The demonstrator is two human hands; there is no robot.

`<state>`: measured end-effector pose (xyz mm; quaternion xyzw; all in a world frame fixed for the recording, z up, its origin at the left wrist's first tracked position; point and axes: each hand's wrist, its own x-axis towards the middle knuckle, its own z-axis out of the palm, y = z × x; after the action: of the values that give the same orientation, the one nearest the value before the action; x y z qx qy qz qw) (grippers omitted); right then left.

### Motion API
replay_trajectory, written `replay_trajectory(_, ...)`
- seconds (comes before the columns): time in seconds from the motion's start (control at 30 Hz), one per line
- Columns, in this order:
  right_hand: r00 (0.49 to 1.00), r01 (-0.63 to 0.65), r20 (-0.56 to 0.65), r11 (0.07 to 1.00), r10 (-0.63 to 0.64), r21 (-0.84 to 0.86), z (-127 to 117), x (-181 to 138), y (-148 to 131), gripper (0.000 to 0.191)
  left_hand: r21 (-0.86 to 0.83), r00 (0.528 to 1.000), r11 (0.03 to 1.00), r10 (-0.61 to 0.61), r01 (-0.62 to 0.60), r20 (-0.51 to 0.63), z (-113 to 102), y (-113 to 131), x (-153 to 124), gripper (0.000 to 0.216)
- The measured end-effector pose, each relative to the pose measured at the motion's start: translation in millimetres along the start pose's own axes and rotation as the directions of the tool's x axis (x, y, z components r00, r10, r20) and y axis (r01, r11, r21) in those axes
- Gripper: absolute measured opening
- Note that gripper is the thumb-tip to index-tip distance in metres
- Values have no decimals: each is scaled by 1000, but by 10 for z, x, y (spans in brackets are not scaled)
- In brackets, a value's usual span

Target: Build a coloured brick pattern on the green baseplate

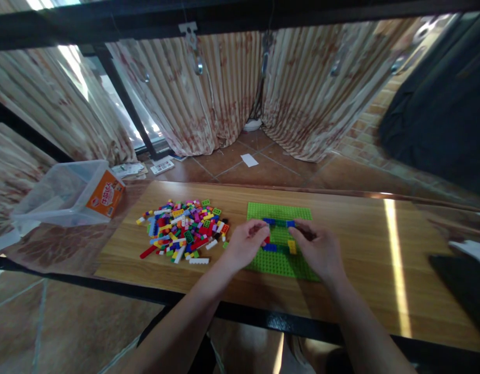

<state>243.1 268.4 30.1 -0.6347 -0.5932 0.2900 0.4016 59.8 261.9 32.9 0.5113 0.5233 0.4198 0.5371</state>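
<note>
Right of the frame's centre, we are curling our left hand [250,240] and right hand [316,246] narrowly beside blue bricks [270,248], grip unclear, probably steadying them on the green baseplate [277,266].

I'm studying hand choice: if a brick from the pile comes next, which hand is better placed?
Probably the left hand: it is at the left side of the green baseplate, nearer the brick pile. The right hand is toward the baseplate's right side, with the left hand between it and the pile.
</note>
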Motion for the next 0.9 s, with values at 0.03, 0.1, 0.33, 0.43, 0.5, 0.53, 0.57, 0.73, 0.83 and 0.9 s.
replay_trajectory(0.03,999,-45,-24,999,45,-19,-28,32,23,39,53,1000,998,21,-20,-19,-18,-14,10,22)
replay_trajectory(0.1,994,-101,-50,992,97,-75,-67,76,41,43,157,997,986,61,-53,-46,-53,-38,25,21)
replay_trajectory(0.33,996,-84,-10,933,86,-350,-27,61,-15,36,329,994,940,106,-94,-20,-72,-57,17,21)
replay_trajectory(0.43,998,-62,-7,906,65,-419,-2,61,-6,32,347,995,933,103,-93,-10,-61,-44,0,22)
replay_trajectory(0.5,998,-53,-5,895,57,-443,6,66,2,30,359,994,928,105,-97,-3,-60,-36,-8,21)
replay_trajectory(0.53,998,-53,-5,892,57,-449,7,68,4,30,365,994,926,107,-99,-1,-61,-33,-10,21)
replay_trajectory(0.57,998,-54,-7,890,57,-452,8,69,3,29,370,994,923,109,-102,3,-63,-30,-12,22)
replay_trajectory(0.73,998,-57,-15,874,57,-483,13,56,-30,28,380,994,919,108,-104,9,-63,-22,-18,22)
replay_trajectory(0.83,997,-78,-19,859,80,-506,20,46,-43,27,379,995,921,95,-91,7,-58,-26,-19,22)
replay_trajectory(0.9,997,-74,-21,856,74,-512,26,44,-41,27,380,996,921,93,-89,10,-56,-28,-18,23)
